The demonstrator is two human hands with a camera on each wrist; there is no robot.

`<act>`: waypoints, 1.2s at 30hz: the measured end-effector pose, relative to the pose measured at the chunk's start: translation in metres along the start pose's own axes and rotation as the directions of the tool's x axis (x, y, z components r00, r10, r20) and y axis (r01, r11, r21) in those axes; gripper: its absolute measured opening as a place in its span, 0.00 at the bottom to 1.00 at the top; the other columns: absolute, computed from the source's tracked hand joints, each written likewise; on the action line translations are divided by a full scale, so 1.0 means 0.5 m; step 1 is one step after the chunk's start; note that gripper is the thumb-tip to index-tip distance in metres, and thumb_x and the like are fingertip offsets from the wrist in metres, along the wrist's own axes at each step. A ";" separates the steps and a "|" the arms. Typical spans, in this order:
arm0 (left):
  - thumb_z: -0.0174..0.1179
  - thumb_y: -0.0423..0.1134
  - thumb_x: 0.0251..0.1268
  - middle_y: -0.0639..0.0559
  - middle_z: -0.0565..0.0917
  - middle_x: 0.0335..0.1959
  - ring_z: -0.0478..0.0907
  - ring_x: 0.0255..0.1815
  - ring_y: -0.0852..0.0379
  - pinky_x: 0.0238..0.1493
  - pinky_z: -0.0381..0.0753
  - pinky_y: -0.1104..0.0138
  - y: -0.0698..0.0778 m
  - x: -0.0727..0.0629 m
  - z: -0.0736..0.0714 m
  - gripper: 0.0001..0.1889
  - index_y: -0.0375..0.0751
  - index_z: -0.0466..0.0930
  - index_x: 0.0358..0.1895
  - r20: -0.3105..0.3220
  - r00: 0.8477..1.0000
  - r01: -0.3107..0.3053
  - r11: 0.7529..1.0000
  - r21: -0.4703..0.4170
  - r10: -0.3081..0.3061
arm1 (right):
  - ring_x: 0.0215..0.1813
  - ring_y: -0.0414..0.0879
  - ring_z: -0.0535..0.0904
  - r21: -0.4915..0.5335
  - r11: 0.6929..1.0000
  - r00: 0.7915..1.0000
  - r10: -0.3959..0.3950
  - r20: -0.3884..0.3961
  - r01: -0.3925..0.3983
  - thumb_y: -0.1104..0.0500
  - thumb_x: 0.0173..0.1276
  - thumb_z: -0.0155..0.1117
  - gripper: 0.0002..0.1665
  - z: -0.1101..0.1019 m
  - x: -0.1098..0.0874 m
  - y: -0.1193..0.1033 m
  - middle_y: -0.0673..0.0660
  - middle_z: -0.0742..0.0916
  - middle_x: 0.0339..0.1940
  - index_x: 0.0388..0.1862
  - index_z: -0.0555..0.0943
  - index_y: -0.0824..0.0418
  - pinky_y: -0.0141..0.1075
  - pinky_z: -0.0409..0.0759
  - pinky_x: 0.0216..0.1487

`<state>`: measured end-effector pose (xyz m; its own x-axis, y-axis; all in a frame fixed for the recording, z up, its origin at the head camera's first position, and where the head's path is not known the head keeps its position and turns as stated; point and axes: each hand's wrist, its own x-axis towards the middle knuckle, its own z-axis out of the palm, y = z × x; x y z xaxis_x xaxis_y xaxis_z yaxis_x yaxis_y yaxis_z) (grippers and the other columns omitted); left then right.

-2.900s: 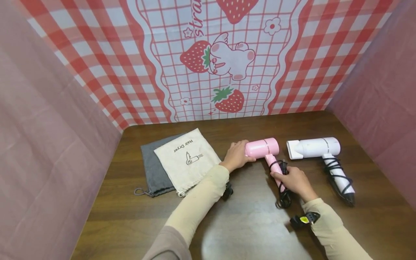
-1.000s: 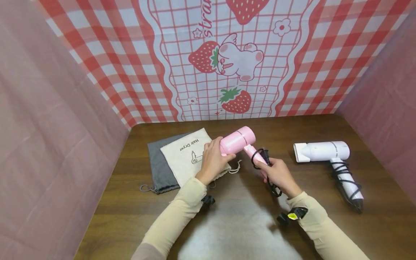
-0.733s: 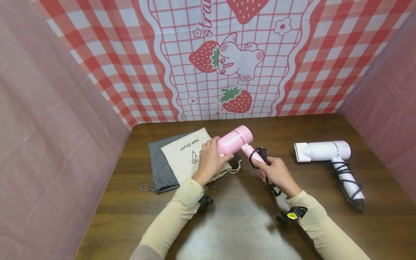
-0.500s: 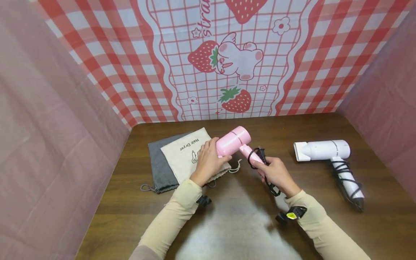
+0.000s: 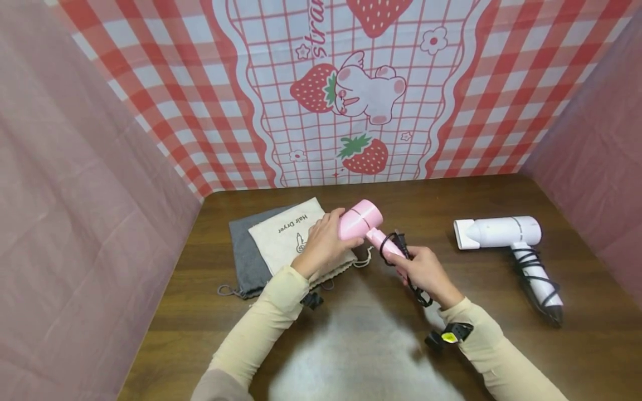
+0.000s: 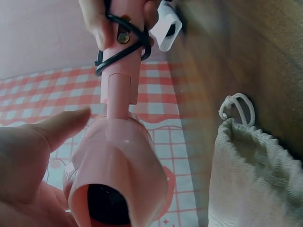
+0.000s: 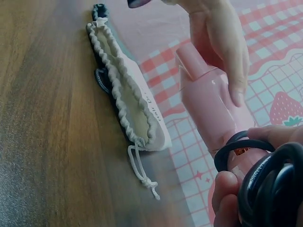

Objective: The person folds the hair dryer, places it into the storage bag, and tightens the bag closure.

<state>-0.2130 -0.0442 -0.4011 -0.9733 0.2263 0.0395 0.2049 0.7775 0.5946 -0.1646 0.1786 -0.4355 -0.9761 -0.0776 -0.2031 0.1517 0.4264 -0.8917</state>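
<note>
A pink hair dryer (image 5: pixel 360 220) is held between both hands, its barrel tilted near the right edge of the cream pouch. My left hand (image 5: pixel 323 242) grips the barrel at the nozzle end; in the left wrist view, the nozzle opening (image 6: pixel 108 205) faces the camera. My right hand (image 5: pixel 426 270) grips the handle together with a black cord (image 7: pixel 270 182) wound round it. The cream drawstring pouch (image 5: pixel 276 236), printed "Hair Dryer", lies on a grey pouch (image 5: pixel 243 256), partly hidden by my left hand. Its gathered mouth (image 7: pixel 125 90) shows in the right wrist view.
A white hair dryer (image 5: pixel 496 233) with a black cord wrapped round its handle lies on the right of the wooden table (image 5: pixel 351 345). A red-checked strawberry cloth (image 5: pixel 241 111) hangs behind, with pink cloth (image 5: pixel 90 195) at the sides.
Both hands have carried the pink hair dryer left, from near the white one to beside the pouches, tilting its barrel. In the last half second it has turned slightly, its free end dipping.
</note>
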 end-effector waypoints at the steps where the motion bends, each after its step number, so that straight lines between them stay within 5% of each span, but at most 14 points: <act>1: 0.66 0.56 0.57 0.42 0.73 0.64 0.72 0.60 0.46 0.63 0.68 0.52 0.000 0.004 -0.001 0.42 0.43 0.60 0.72 0.007 1.000 0.002 1.000 -0.007 -0.002 | 0.14 0.40 0.71 -0.002 1.000 1.000 -0.005 0.002 0.005 0.49 0.66 0.65 0.21 0.001 -0.001 0.000 0.48 0.75 0.10 0.24 0.74 0.63 0.32 0.69 0.17; 10: 0.62 0.58 0.62 0.36 0.71 0.68 0.72 0.65 0.41 0.65 0.72 0.52 -0.008 0.038 -0.014 0.42 0.39 0.58 0.73 0.090 0.996 0.037 0.995 -0.095 -0.028 | 0.13 0.40 0.71 -0.040 0.998 0.999 -0.044 0.003 0.045 0.49 0.64 0.67 0.21 0.012 -0.008 -0.003 0.48 0.75 0.10 0.22 0.74 0.63 0.33 0.68 0.16; 17: 0.60 0.59 0.63 0.36 0.75 0.63 0.80 0.50 0.45 0.41 0.81 0.63 -0.019 0.047 -0.019 0.42 0.39 0.58 0.73 0.193 0.981 0.058 0.985 -0.163 -0.026 | 0.13 0.42 0.72 -0.112 0.992 0.998 -0.061 0.008 0.061 0.49 0.64 0.66 0.20 0.013 -0.013 -0.007 0.49 0.75 0.10 0.23 0.75 0.63 0.34 0.70 0.16; 24: 0.62 0.57 0.62 0.40 0.79 0.54 0.79 0.42 0.51 0.36 0.80 0.66 -0.037 0.053 -0.022 0.39 0.36 0.62 0.69 0.260 0.965 0.052 0.969 -0.240 0.013 | 0.13 0.42 0.72 -0.129 0.986 0.994 -0.108 0.007 0.108 0.49 0.64 0.67 0.21 0.011 -0.016 -0.020 0.49 0.75 0.09 0.23 0.76 0.65 0.34 0.70 0.16; 36: 0.64 0.57 0.58 0.41 0.80 0.54 0.79 0.41 0.52 0.35 0.80 0.66 -0.025 0.042 -0.010 0.39 0.39 0.65 0.69 0.163 0.985 0.097 0.951 -0.294 -0.050 | 0.14 0.39 0.71 -0.017 0.999 0.999 -0.050 0.002 0.050 0.48 0.67 0.65 0.22 0.017 -0.018 -0.021 0.48 0.76 0.11 0.31 0.80 0.68 0.32 0.70 0.17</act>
<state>-0.2367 -0.0521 -0.4036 -0.9524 0.2795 -0.1219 0.0698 0.5890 0.8051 -0.1563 0.1672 -0.4277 -0.9821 -0.1006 -0.1592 0.1000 0.4373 -0.8937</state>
